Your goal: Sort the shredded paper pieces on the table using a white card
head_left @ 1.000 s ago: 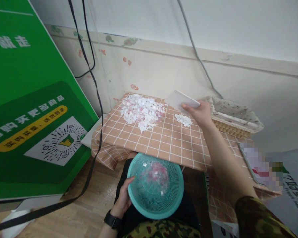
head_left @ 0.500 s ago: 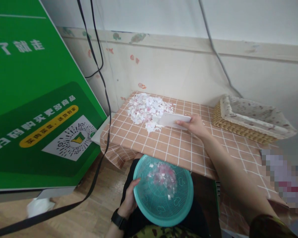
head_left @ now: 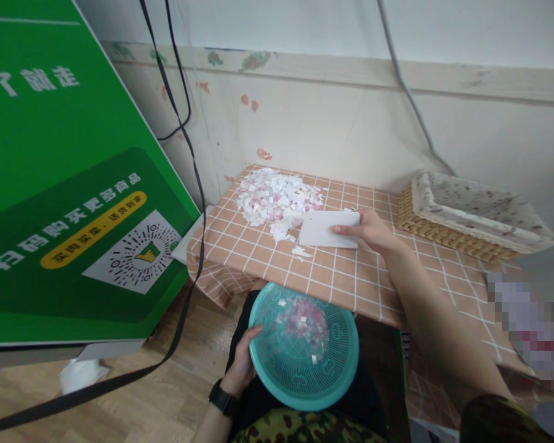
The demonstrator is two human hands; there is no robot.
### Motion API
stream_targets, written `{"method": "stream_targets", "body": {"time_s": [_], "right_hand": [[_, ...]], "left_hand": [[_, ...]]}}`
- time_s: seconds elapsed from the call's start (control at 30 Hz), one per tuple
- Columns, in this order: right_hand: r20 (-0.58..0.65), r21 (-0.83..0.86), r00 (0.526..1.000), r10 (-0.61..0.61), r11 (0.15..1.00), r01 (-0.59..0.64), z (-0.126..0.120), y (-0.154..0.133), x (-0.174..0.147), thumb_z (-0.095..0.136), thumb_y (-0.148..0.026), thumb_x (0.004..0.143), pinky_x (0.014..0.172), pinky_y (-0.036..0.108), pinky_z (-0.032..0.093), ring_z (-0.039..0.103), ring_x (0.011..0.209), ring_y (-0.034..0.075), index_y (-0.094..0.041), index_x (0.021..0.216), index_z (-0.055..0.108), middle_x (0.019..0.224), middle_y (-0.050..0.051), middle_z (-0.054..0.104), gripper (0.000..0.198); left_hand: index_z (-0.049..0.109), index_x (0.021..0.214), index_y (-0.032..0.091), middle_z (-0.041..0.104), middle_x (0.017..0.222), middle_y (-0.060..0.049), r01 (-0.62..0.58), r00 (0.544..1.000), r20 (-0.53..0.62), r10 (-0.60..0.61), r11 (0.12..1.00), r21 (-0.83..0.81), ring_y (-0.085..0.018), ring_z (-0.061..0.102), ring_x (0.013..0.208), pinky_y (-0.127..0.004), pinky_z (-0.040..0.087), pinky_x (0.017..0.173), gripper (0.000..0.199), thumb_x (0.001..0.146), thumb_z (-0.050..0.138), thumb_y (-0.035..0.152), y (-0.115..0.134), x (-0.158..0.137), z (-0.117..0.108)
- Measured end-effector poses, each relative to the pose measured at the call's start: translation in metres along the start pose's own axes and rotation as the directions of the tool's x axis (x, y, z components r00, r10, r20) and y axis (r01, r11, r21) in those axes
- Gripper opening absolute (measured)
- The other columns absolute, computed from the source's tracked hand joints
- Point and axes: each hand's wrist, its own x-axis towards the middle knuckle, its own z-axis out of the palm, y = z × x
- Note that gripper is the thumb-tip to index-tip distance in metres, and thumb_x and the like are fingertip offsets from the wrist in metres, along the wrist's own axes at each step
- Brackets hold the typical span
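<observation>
My right hand (head_left: 372, 231) grips a flat white card (head_left: 323, 229) by its right end, thumb on top, low over the table. Left of the card lies a heap of white and pink paper scraps (head_left: 274, 197). A few loose scraps (head_left: 300, 251) rest just below the card's left corner. My left hand (head_left: 244, 360) holds the rim of a round teal plastic basket (head_left: 300, 394) below the table's front edge, over my lap. Inside the basket is a small pile of pink, white and clear scraps (head_left: 302, 323). The fingers under the rim are hidden.
A checked brown cloth covers the table (head_left: 346, 283). At the back right stands a lined wicker basket (head_left: 461, 234). A large green sign (head_left: 96, 141) fills the left side, with a black strap (head_left: 196, 203) hanging before it. A white bag (head_left: 80, 374) lies on the floor.
My right hand has drawn the card slightly right, away from the heap, and it now shows more of its face. Some scraps appear separate below it. My left hand keeps holding the teal basket.
</observation>
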Motion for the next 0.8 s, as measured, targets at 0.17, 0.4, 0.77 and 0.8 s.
{"method": "stream_targets", "body": {"time_s": [0.17,0.4,0.77,0.8], "right_hand": [[0.033,0.061,0.998,0.050,0.997,-0.052,0.000,-0.002,-0.002,0.077,-0.034,0.059,0.052,0.029,0.050,0.062,0.062,0.017,-0.012,0.083,0.069,0.081,0.009,0.070,0.033],[0.083,0.162,0.995,0.051,0.985,-0.064,0.003,-0.003,-0.003,0.078,-0.033,0.057,0.062,0.034,0.054,0.064,0.071,0.020,-0.016,0.085,0.070,0.091,0.008,0.071,0.033],[0.090,0.197,0.991,0.096,0.974,-0.113,0.027,-0.004,-0.003,0.078,-0.033,0.058,0.057,0.032,0.054,0.065,0.069,0.021,-0.015,0.089,0.069,0.090,0.009,0.071,0.038],[0.077,0.211,0.993,0.089,0.972,-0.103,0.029,-0.003,-0.003,0.078,-0.034,0.058,0.057,0.032,0.054,0.065,0.070,0.021,-0.015,0.090,0.069,0.090,0.008,0.071,0.038]], "left_hand": [[0.072,0.083,0.010,0.074,0.073,-0.009,-0.003,1.000,-0.005,0.003,1.000,0.002,-0.022,0.066,0.066,-0.034,0.049,0.072,0.024,0.075,0.060,0.028,-0.001,0.002,-0.002],[0.072,0.090,0.008,0.074,0.079,-0.012,0.018,1.000,0.013,-0.018,1.000,0.001,-0.024,0.067,0.071,-0.037,0.048,0.076,0.030,0.076,0.059,0.031,-0.002,0.003,-0.003],[0.072,0.086,0.008,0.074,0.077,-0.010,-0.012,1.000,0.016,0.012,1.000,0.009,-0.022,0.066,0.068,-0.035,0.049,0.073,0.027,0.077,0.059,0.030,-0.004,0.006,-0.009],[0.072,0.085,0.008,0.074,0.075,-0.010,-0.017,1.000,0.017,0.017,1.000,0.009,-0.022,0.066,0.067,-0.034,0.049,0.072,0.026,0.077,0.059,0.029,-0.004,0.006,-0.010]]}}
